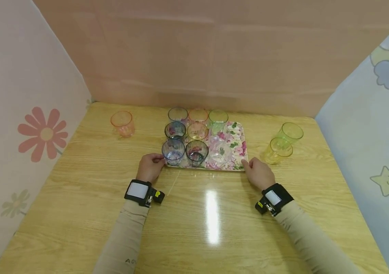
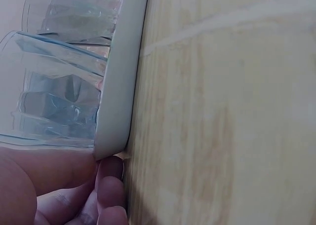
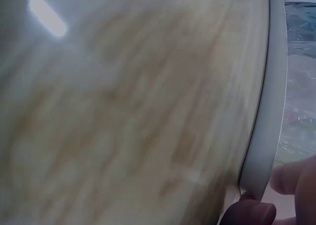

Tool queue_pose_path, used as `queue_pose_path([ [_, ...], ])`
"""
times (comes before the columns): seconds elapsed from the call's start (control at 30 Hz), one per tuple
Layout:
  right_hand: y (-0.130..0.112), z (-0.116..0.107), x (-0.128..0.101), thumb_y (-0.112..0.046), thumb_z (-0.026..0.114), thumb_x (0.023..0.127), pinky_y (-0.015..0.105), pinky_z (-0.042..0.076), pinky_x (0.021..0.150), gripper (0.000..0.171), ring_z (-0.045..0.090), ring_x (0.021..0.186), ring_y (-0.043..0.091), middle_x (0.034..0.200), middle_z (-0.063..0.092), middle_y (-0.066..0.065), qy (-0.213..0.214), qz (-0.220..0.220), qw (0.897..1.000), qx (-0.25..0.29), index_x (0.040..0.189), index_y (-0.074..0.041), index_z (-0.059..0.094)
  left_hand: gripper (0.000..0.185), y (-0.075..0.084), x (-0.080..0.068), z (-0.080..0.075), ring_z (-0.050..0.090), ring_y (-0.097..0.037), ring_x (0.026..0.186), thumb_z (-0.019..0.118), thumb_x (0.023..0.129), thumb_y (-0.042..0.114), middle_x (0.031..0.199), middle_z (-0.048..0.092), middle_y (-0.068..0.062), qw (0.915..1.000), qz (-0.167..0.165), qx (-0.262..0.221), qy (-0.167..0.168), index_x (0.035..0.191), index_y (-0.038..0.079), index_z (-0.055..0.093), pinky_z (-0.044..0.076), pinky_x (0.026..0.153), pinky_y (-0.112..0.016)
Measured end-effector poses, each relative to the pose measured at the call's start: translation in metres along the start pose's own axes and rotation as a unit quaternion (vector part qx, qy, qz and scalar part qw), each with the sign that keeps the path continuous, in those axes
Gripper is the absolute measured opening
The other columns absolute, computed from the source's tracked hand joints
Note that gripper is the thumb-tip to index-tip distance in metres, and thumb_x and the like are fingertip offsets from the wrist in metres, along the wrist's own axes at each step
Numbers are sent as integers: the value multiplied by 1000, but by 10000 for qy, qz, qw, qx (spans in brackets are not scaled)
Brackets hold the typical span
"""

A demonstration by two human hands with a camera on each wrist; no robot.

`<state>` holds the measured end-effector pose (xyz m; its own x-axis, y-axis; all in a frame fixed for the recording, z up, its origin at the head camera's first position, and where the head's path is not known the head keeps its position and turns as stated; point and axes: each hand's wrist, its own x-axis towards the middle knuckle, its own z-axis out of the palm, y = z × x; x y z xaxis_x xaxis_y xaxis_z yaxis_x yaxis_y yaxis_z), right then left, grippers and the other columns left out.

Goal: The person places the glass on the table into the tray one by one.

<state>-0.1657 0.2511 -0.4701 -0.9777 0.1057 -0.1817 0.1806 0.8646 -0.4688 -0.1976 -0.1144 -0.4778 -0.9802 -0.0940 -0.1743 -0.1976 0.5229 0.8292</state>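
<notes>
A white-rimmed tray (image 1: 237, 144) with a pink and green floral print bears several clear tinted glasses. They stand in rows on its left and middle, among them a blue glass (image 1: 173, 152), a dark grey glass (image 1: 197, 154) and a pale pink glass (image 1: 219, 156) along the front. At the tray's front left corner, my left hand (image 1: 150, 167) pinches the rim, thumb above and curled fingers below, beside the blue glass. My right hand (image 1: 258, 173) grips the front right corner, its thumb on the rim; part of that grip shows in the right wrist view.
An orange-pink glass (image 1: 124, 125) stands apart at the back left of the wooden table (image 1: 187, 228). To the tray's right are a green glass (image 1: 290, 133) and a yellow glass (image 1: 279, 151). A pinkish wall (image 1: 194, 57) rises behind the table, with patterned panels at both sides.
</notes>
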Motion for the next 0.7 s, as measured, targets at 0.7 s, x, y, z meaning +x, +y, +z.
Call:
queue_pose_path([
  [0.7,-4,-3,4,-32,49,106,32,29,51,40,44,54,21,62,45,5,-137,-115,9976,-674,72,-10,48,30,2,8,-20,66,-26,95,62,101,18,109,71,-19,9989,117,-396,231,122,-2,70,48,75,-27],
])
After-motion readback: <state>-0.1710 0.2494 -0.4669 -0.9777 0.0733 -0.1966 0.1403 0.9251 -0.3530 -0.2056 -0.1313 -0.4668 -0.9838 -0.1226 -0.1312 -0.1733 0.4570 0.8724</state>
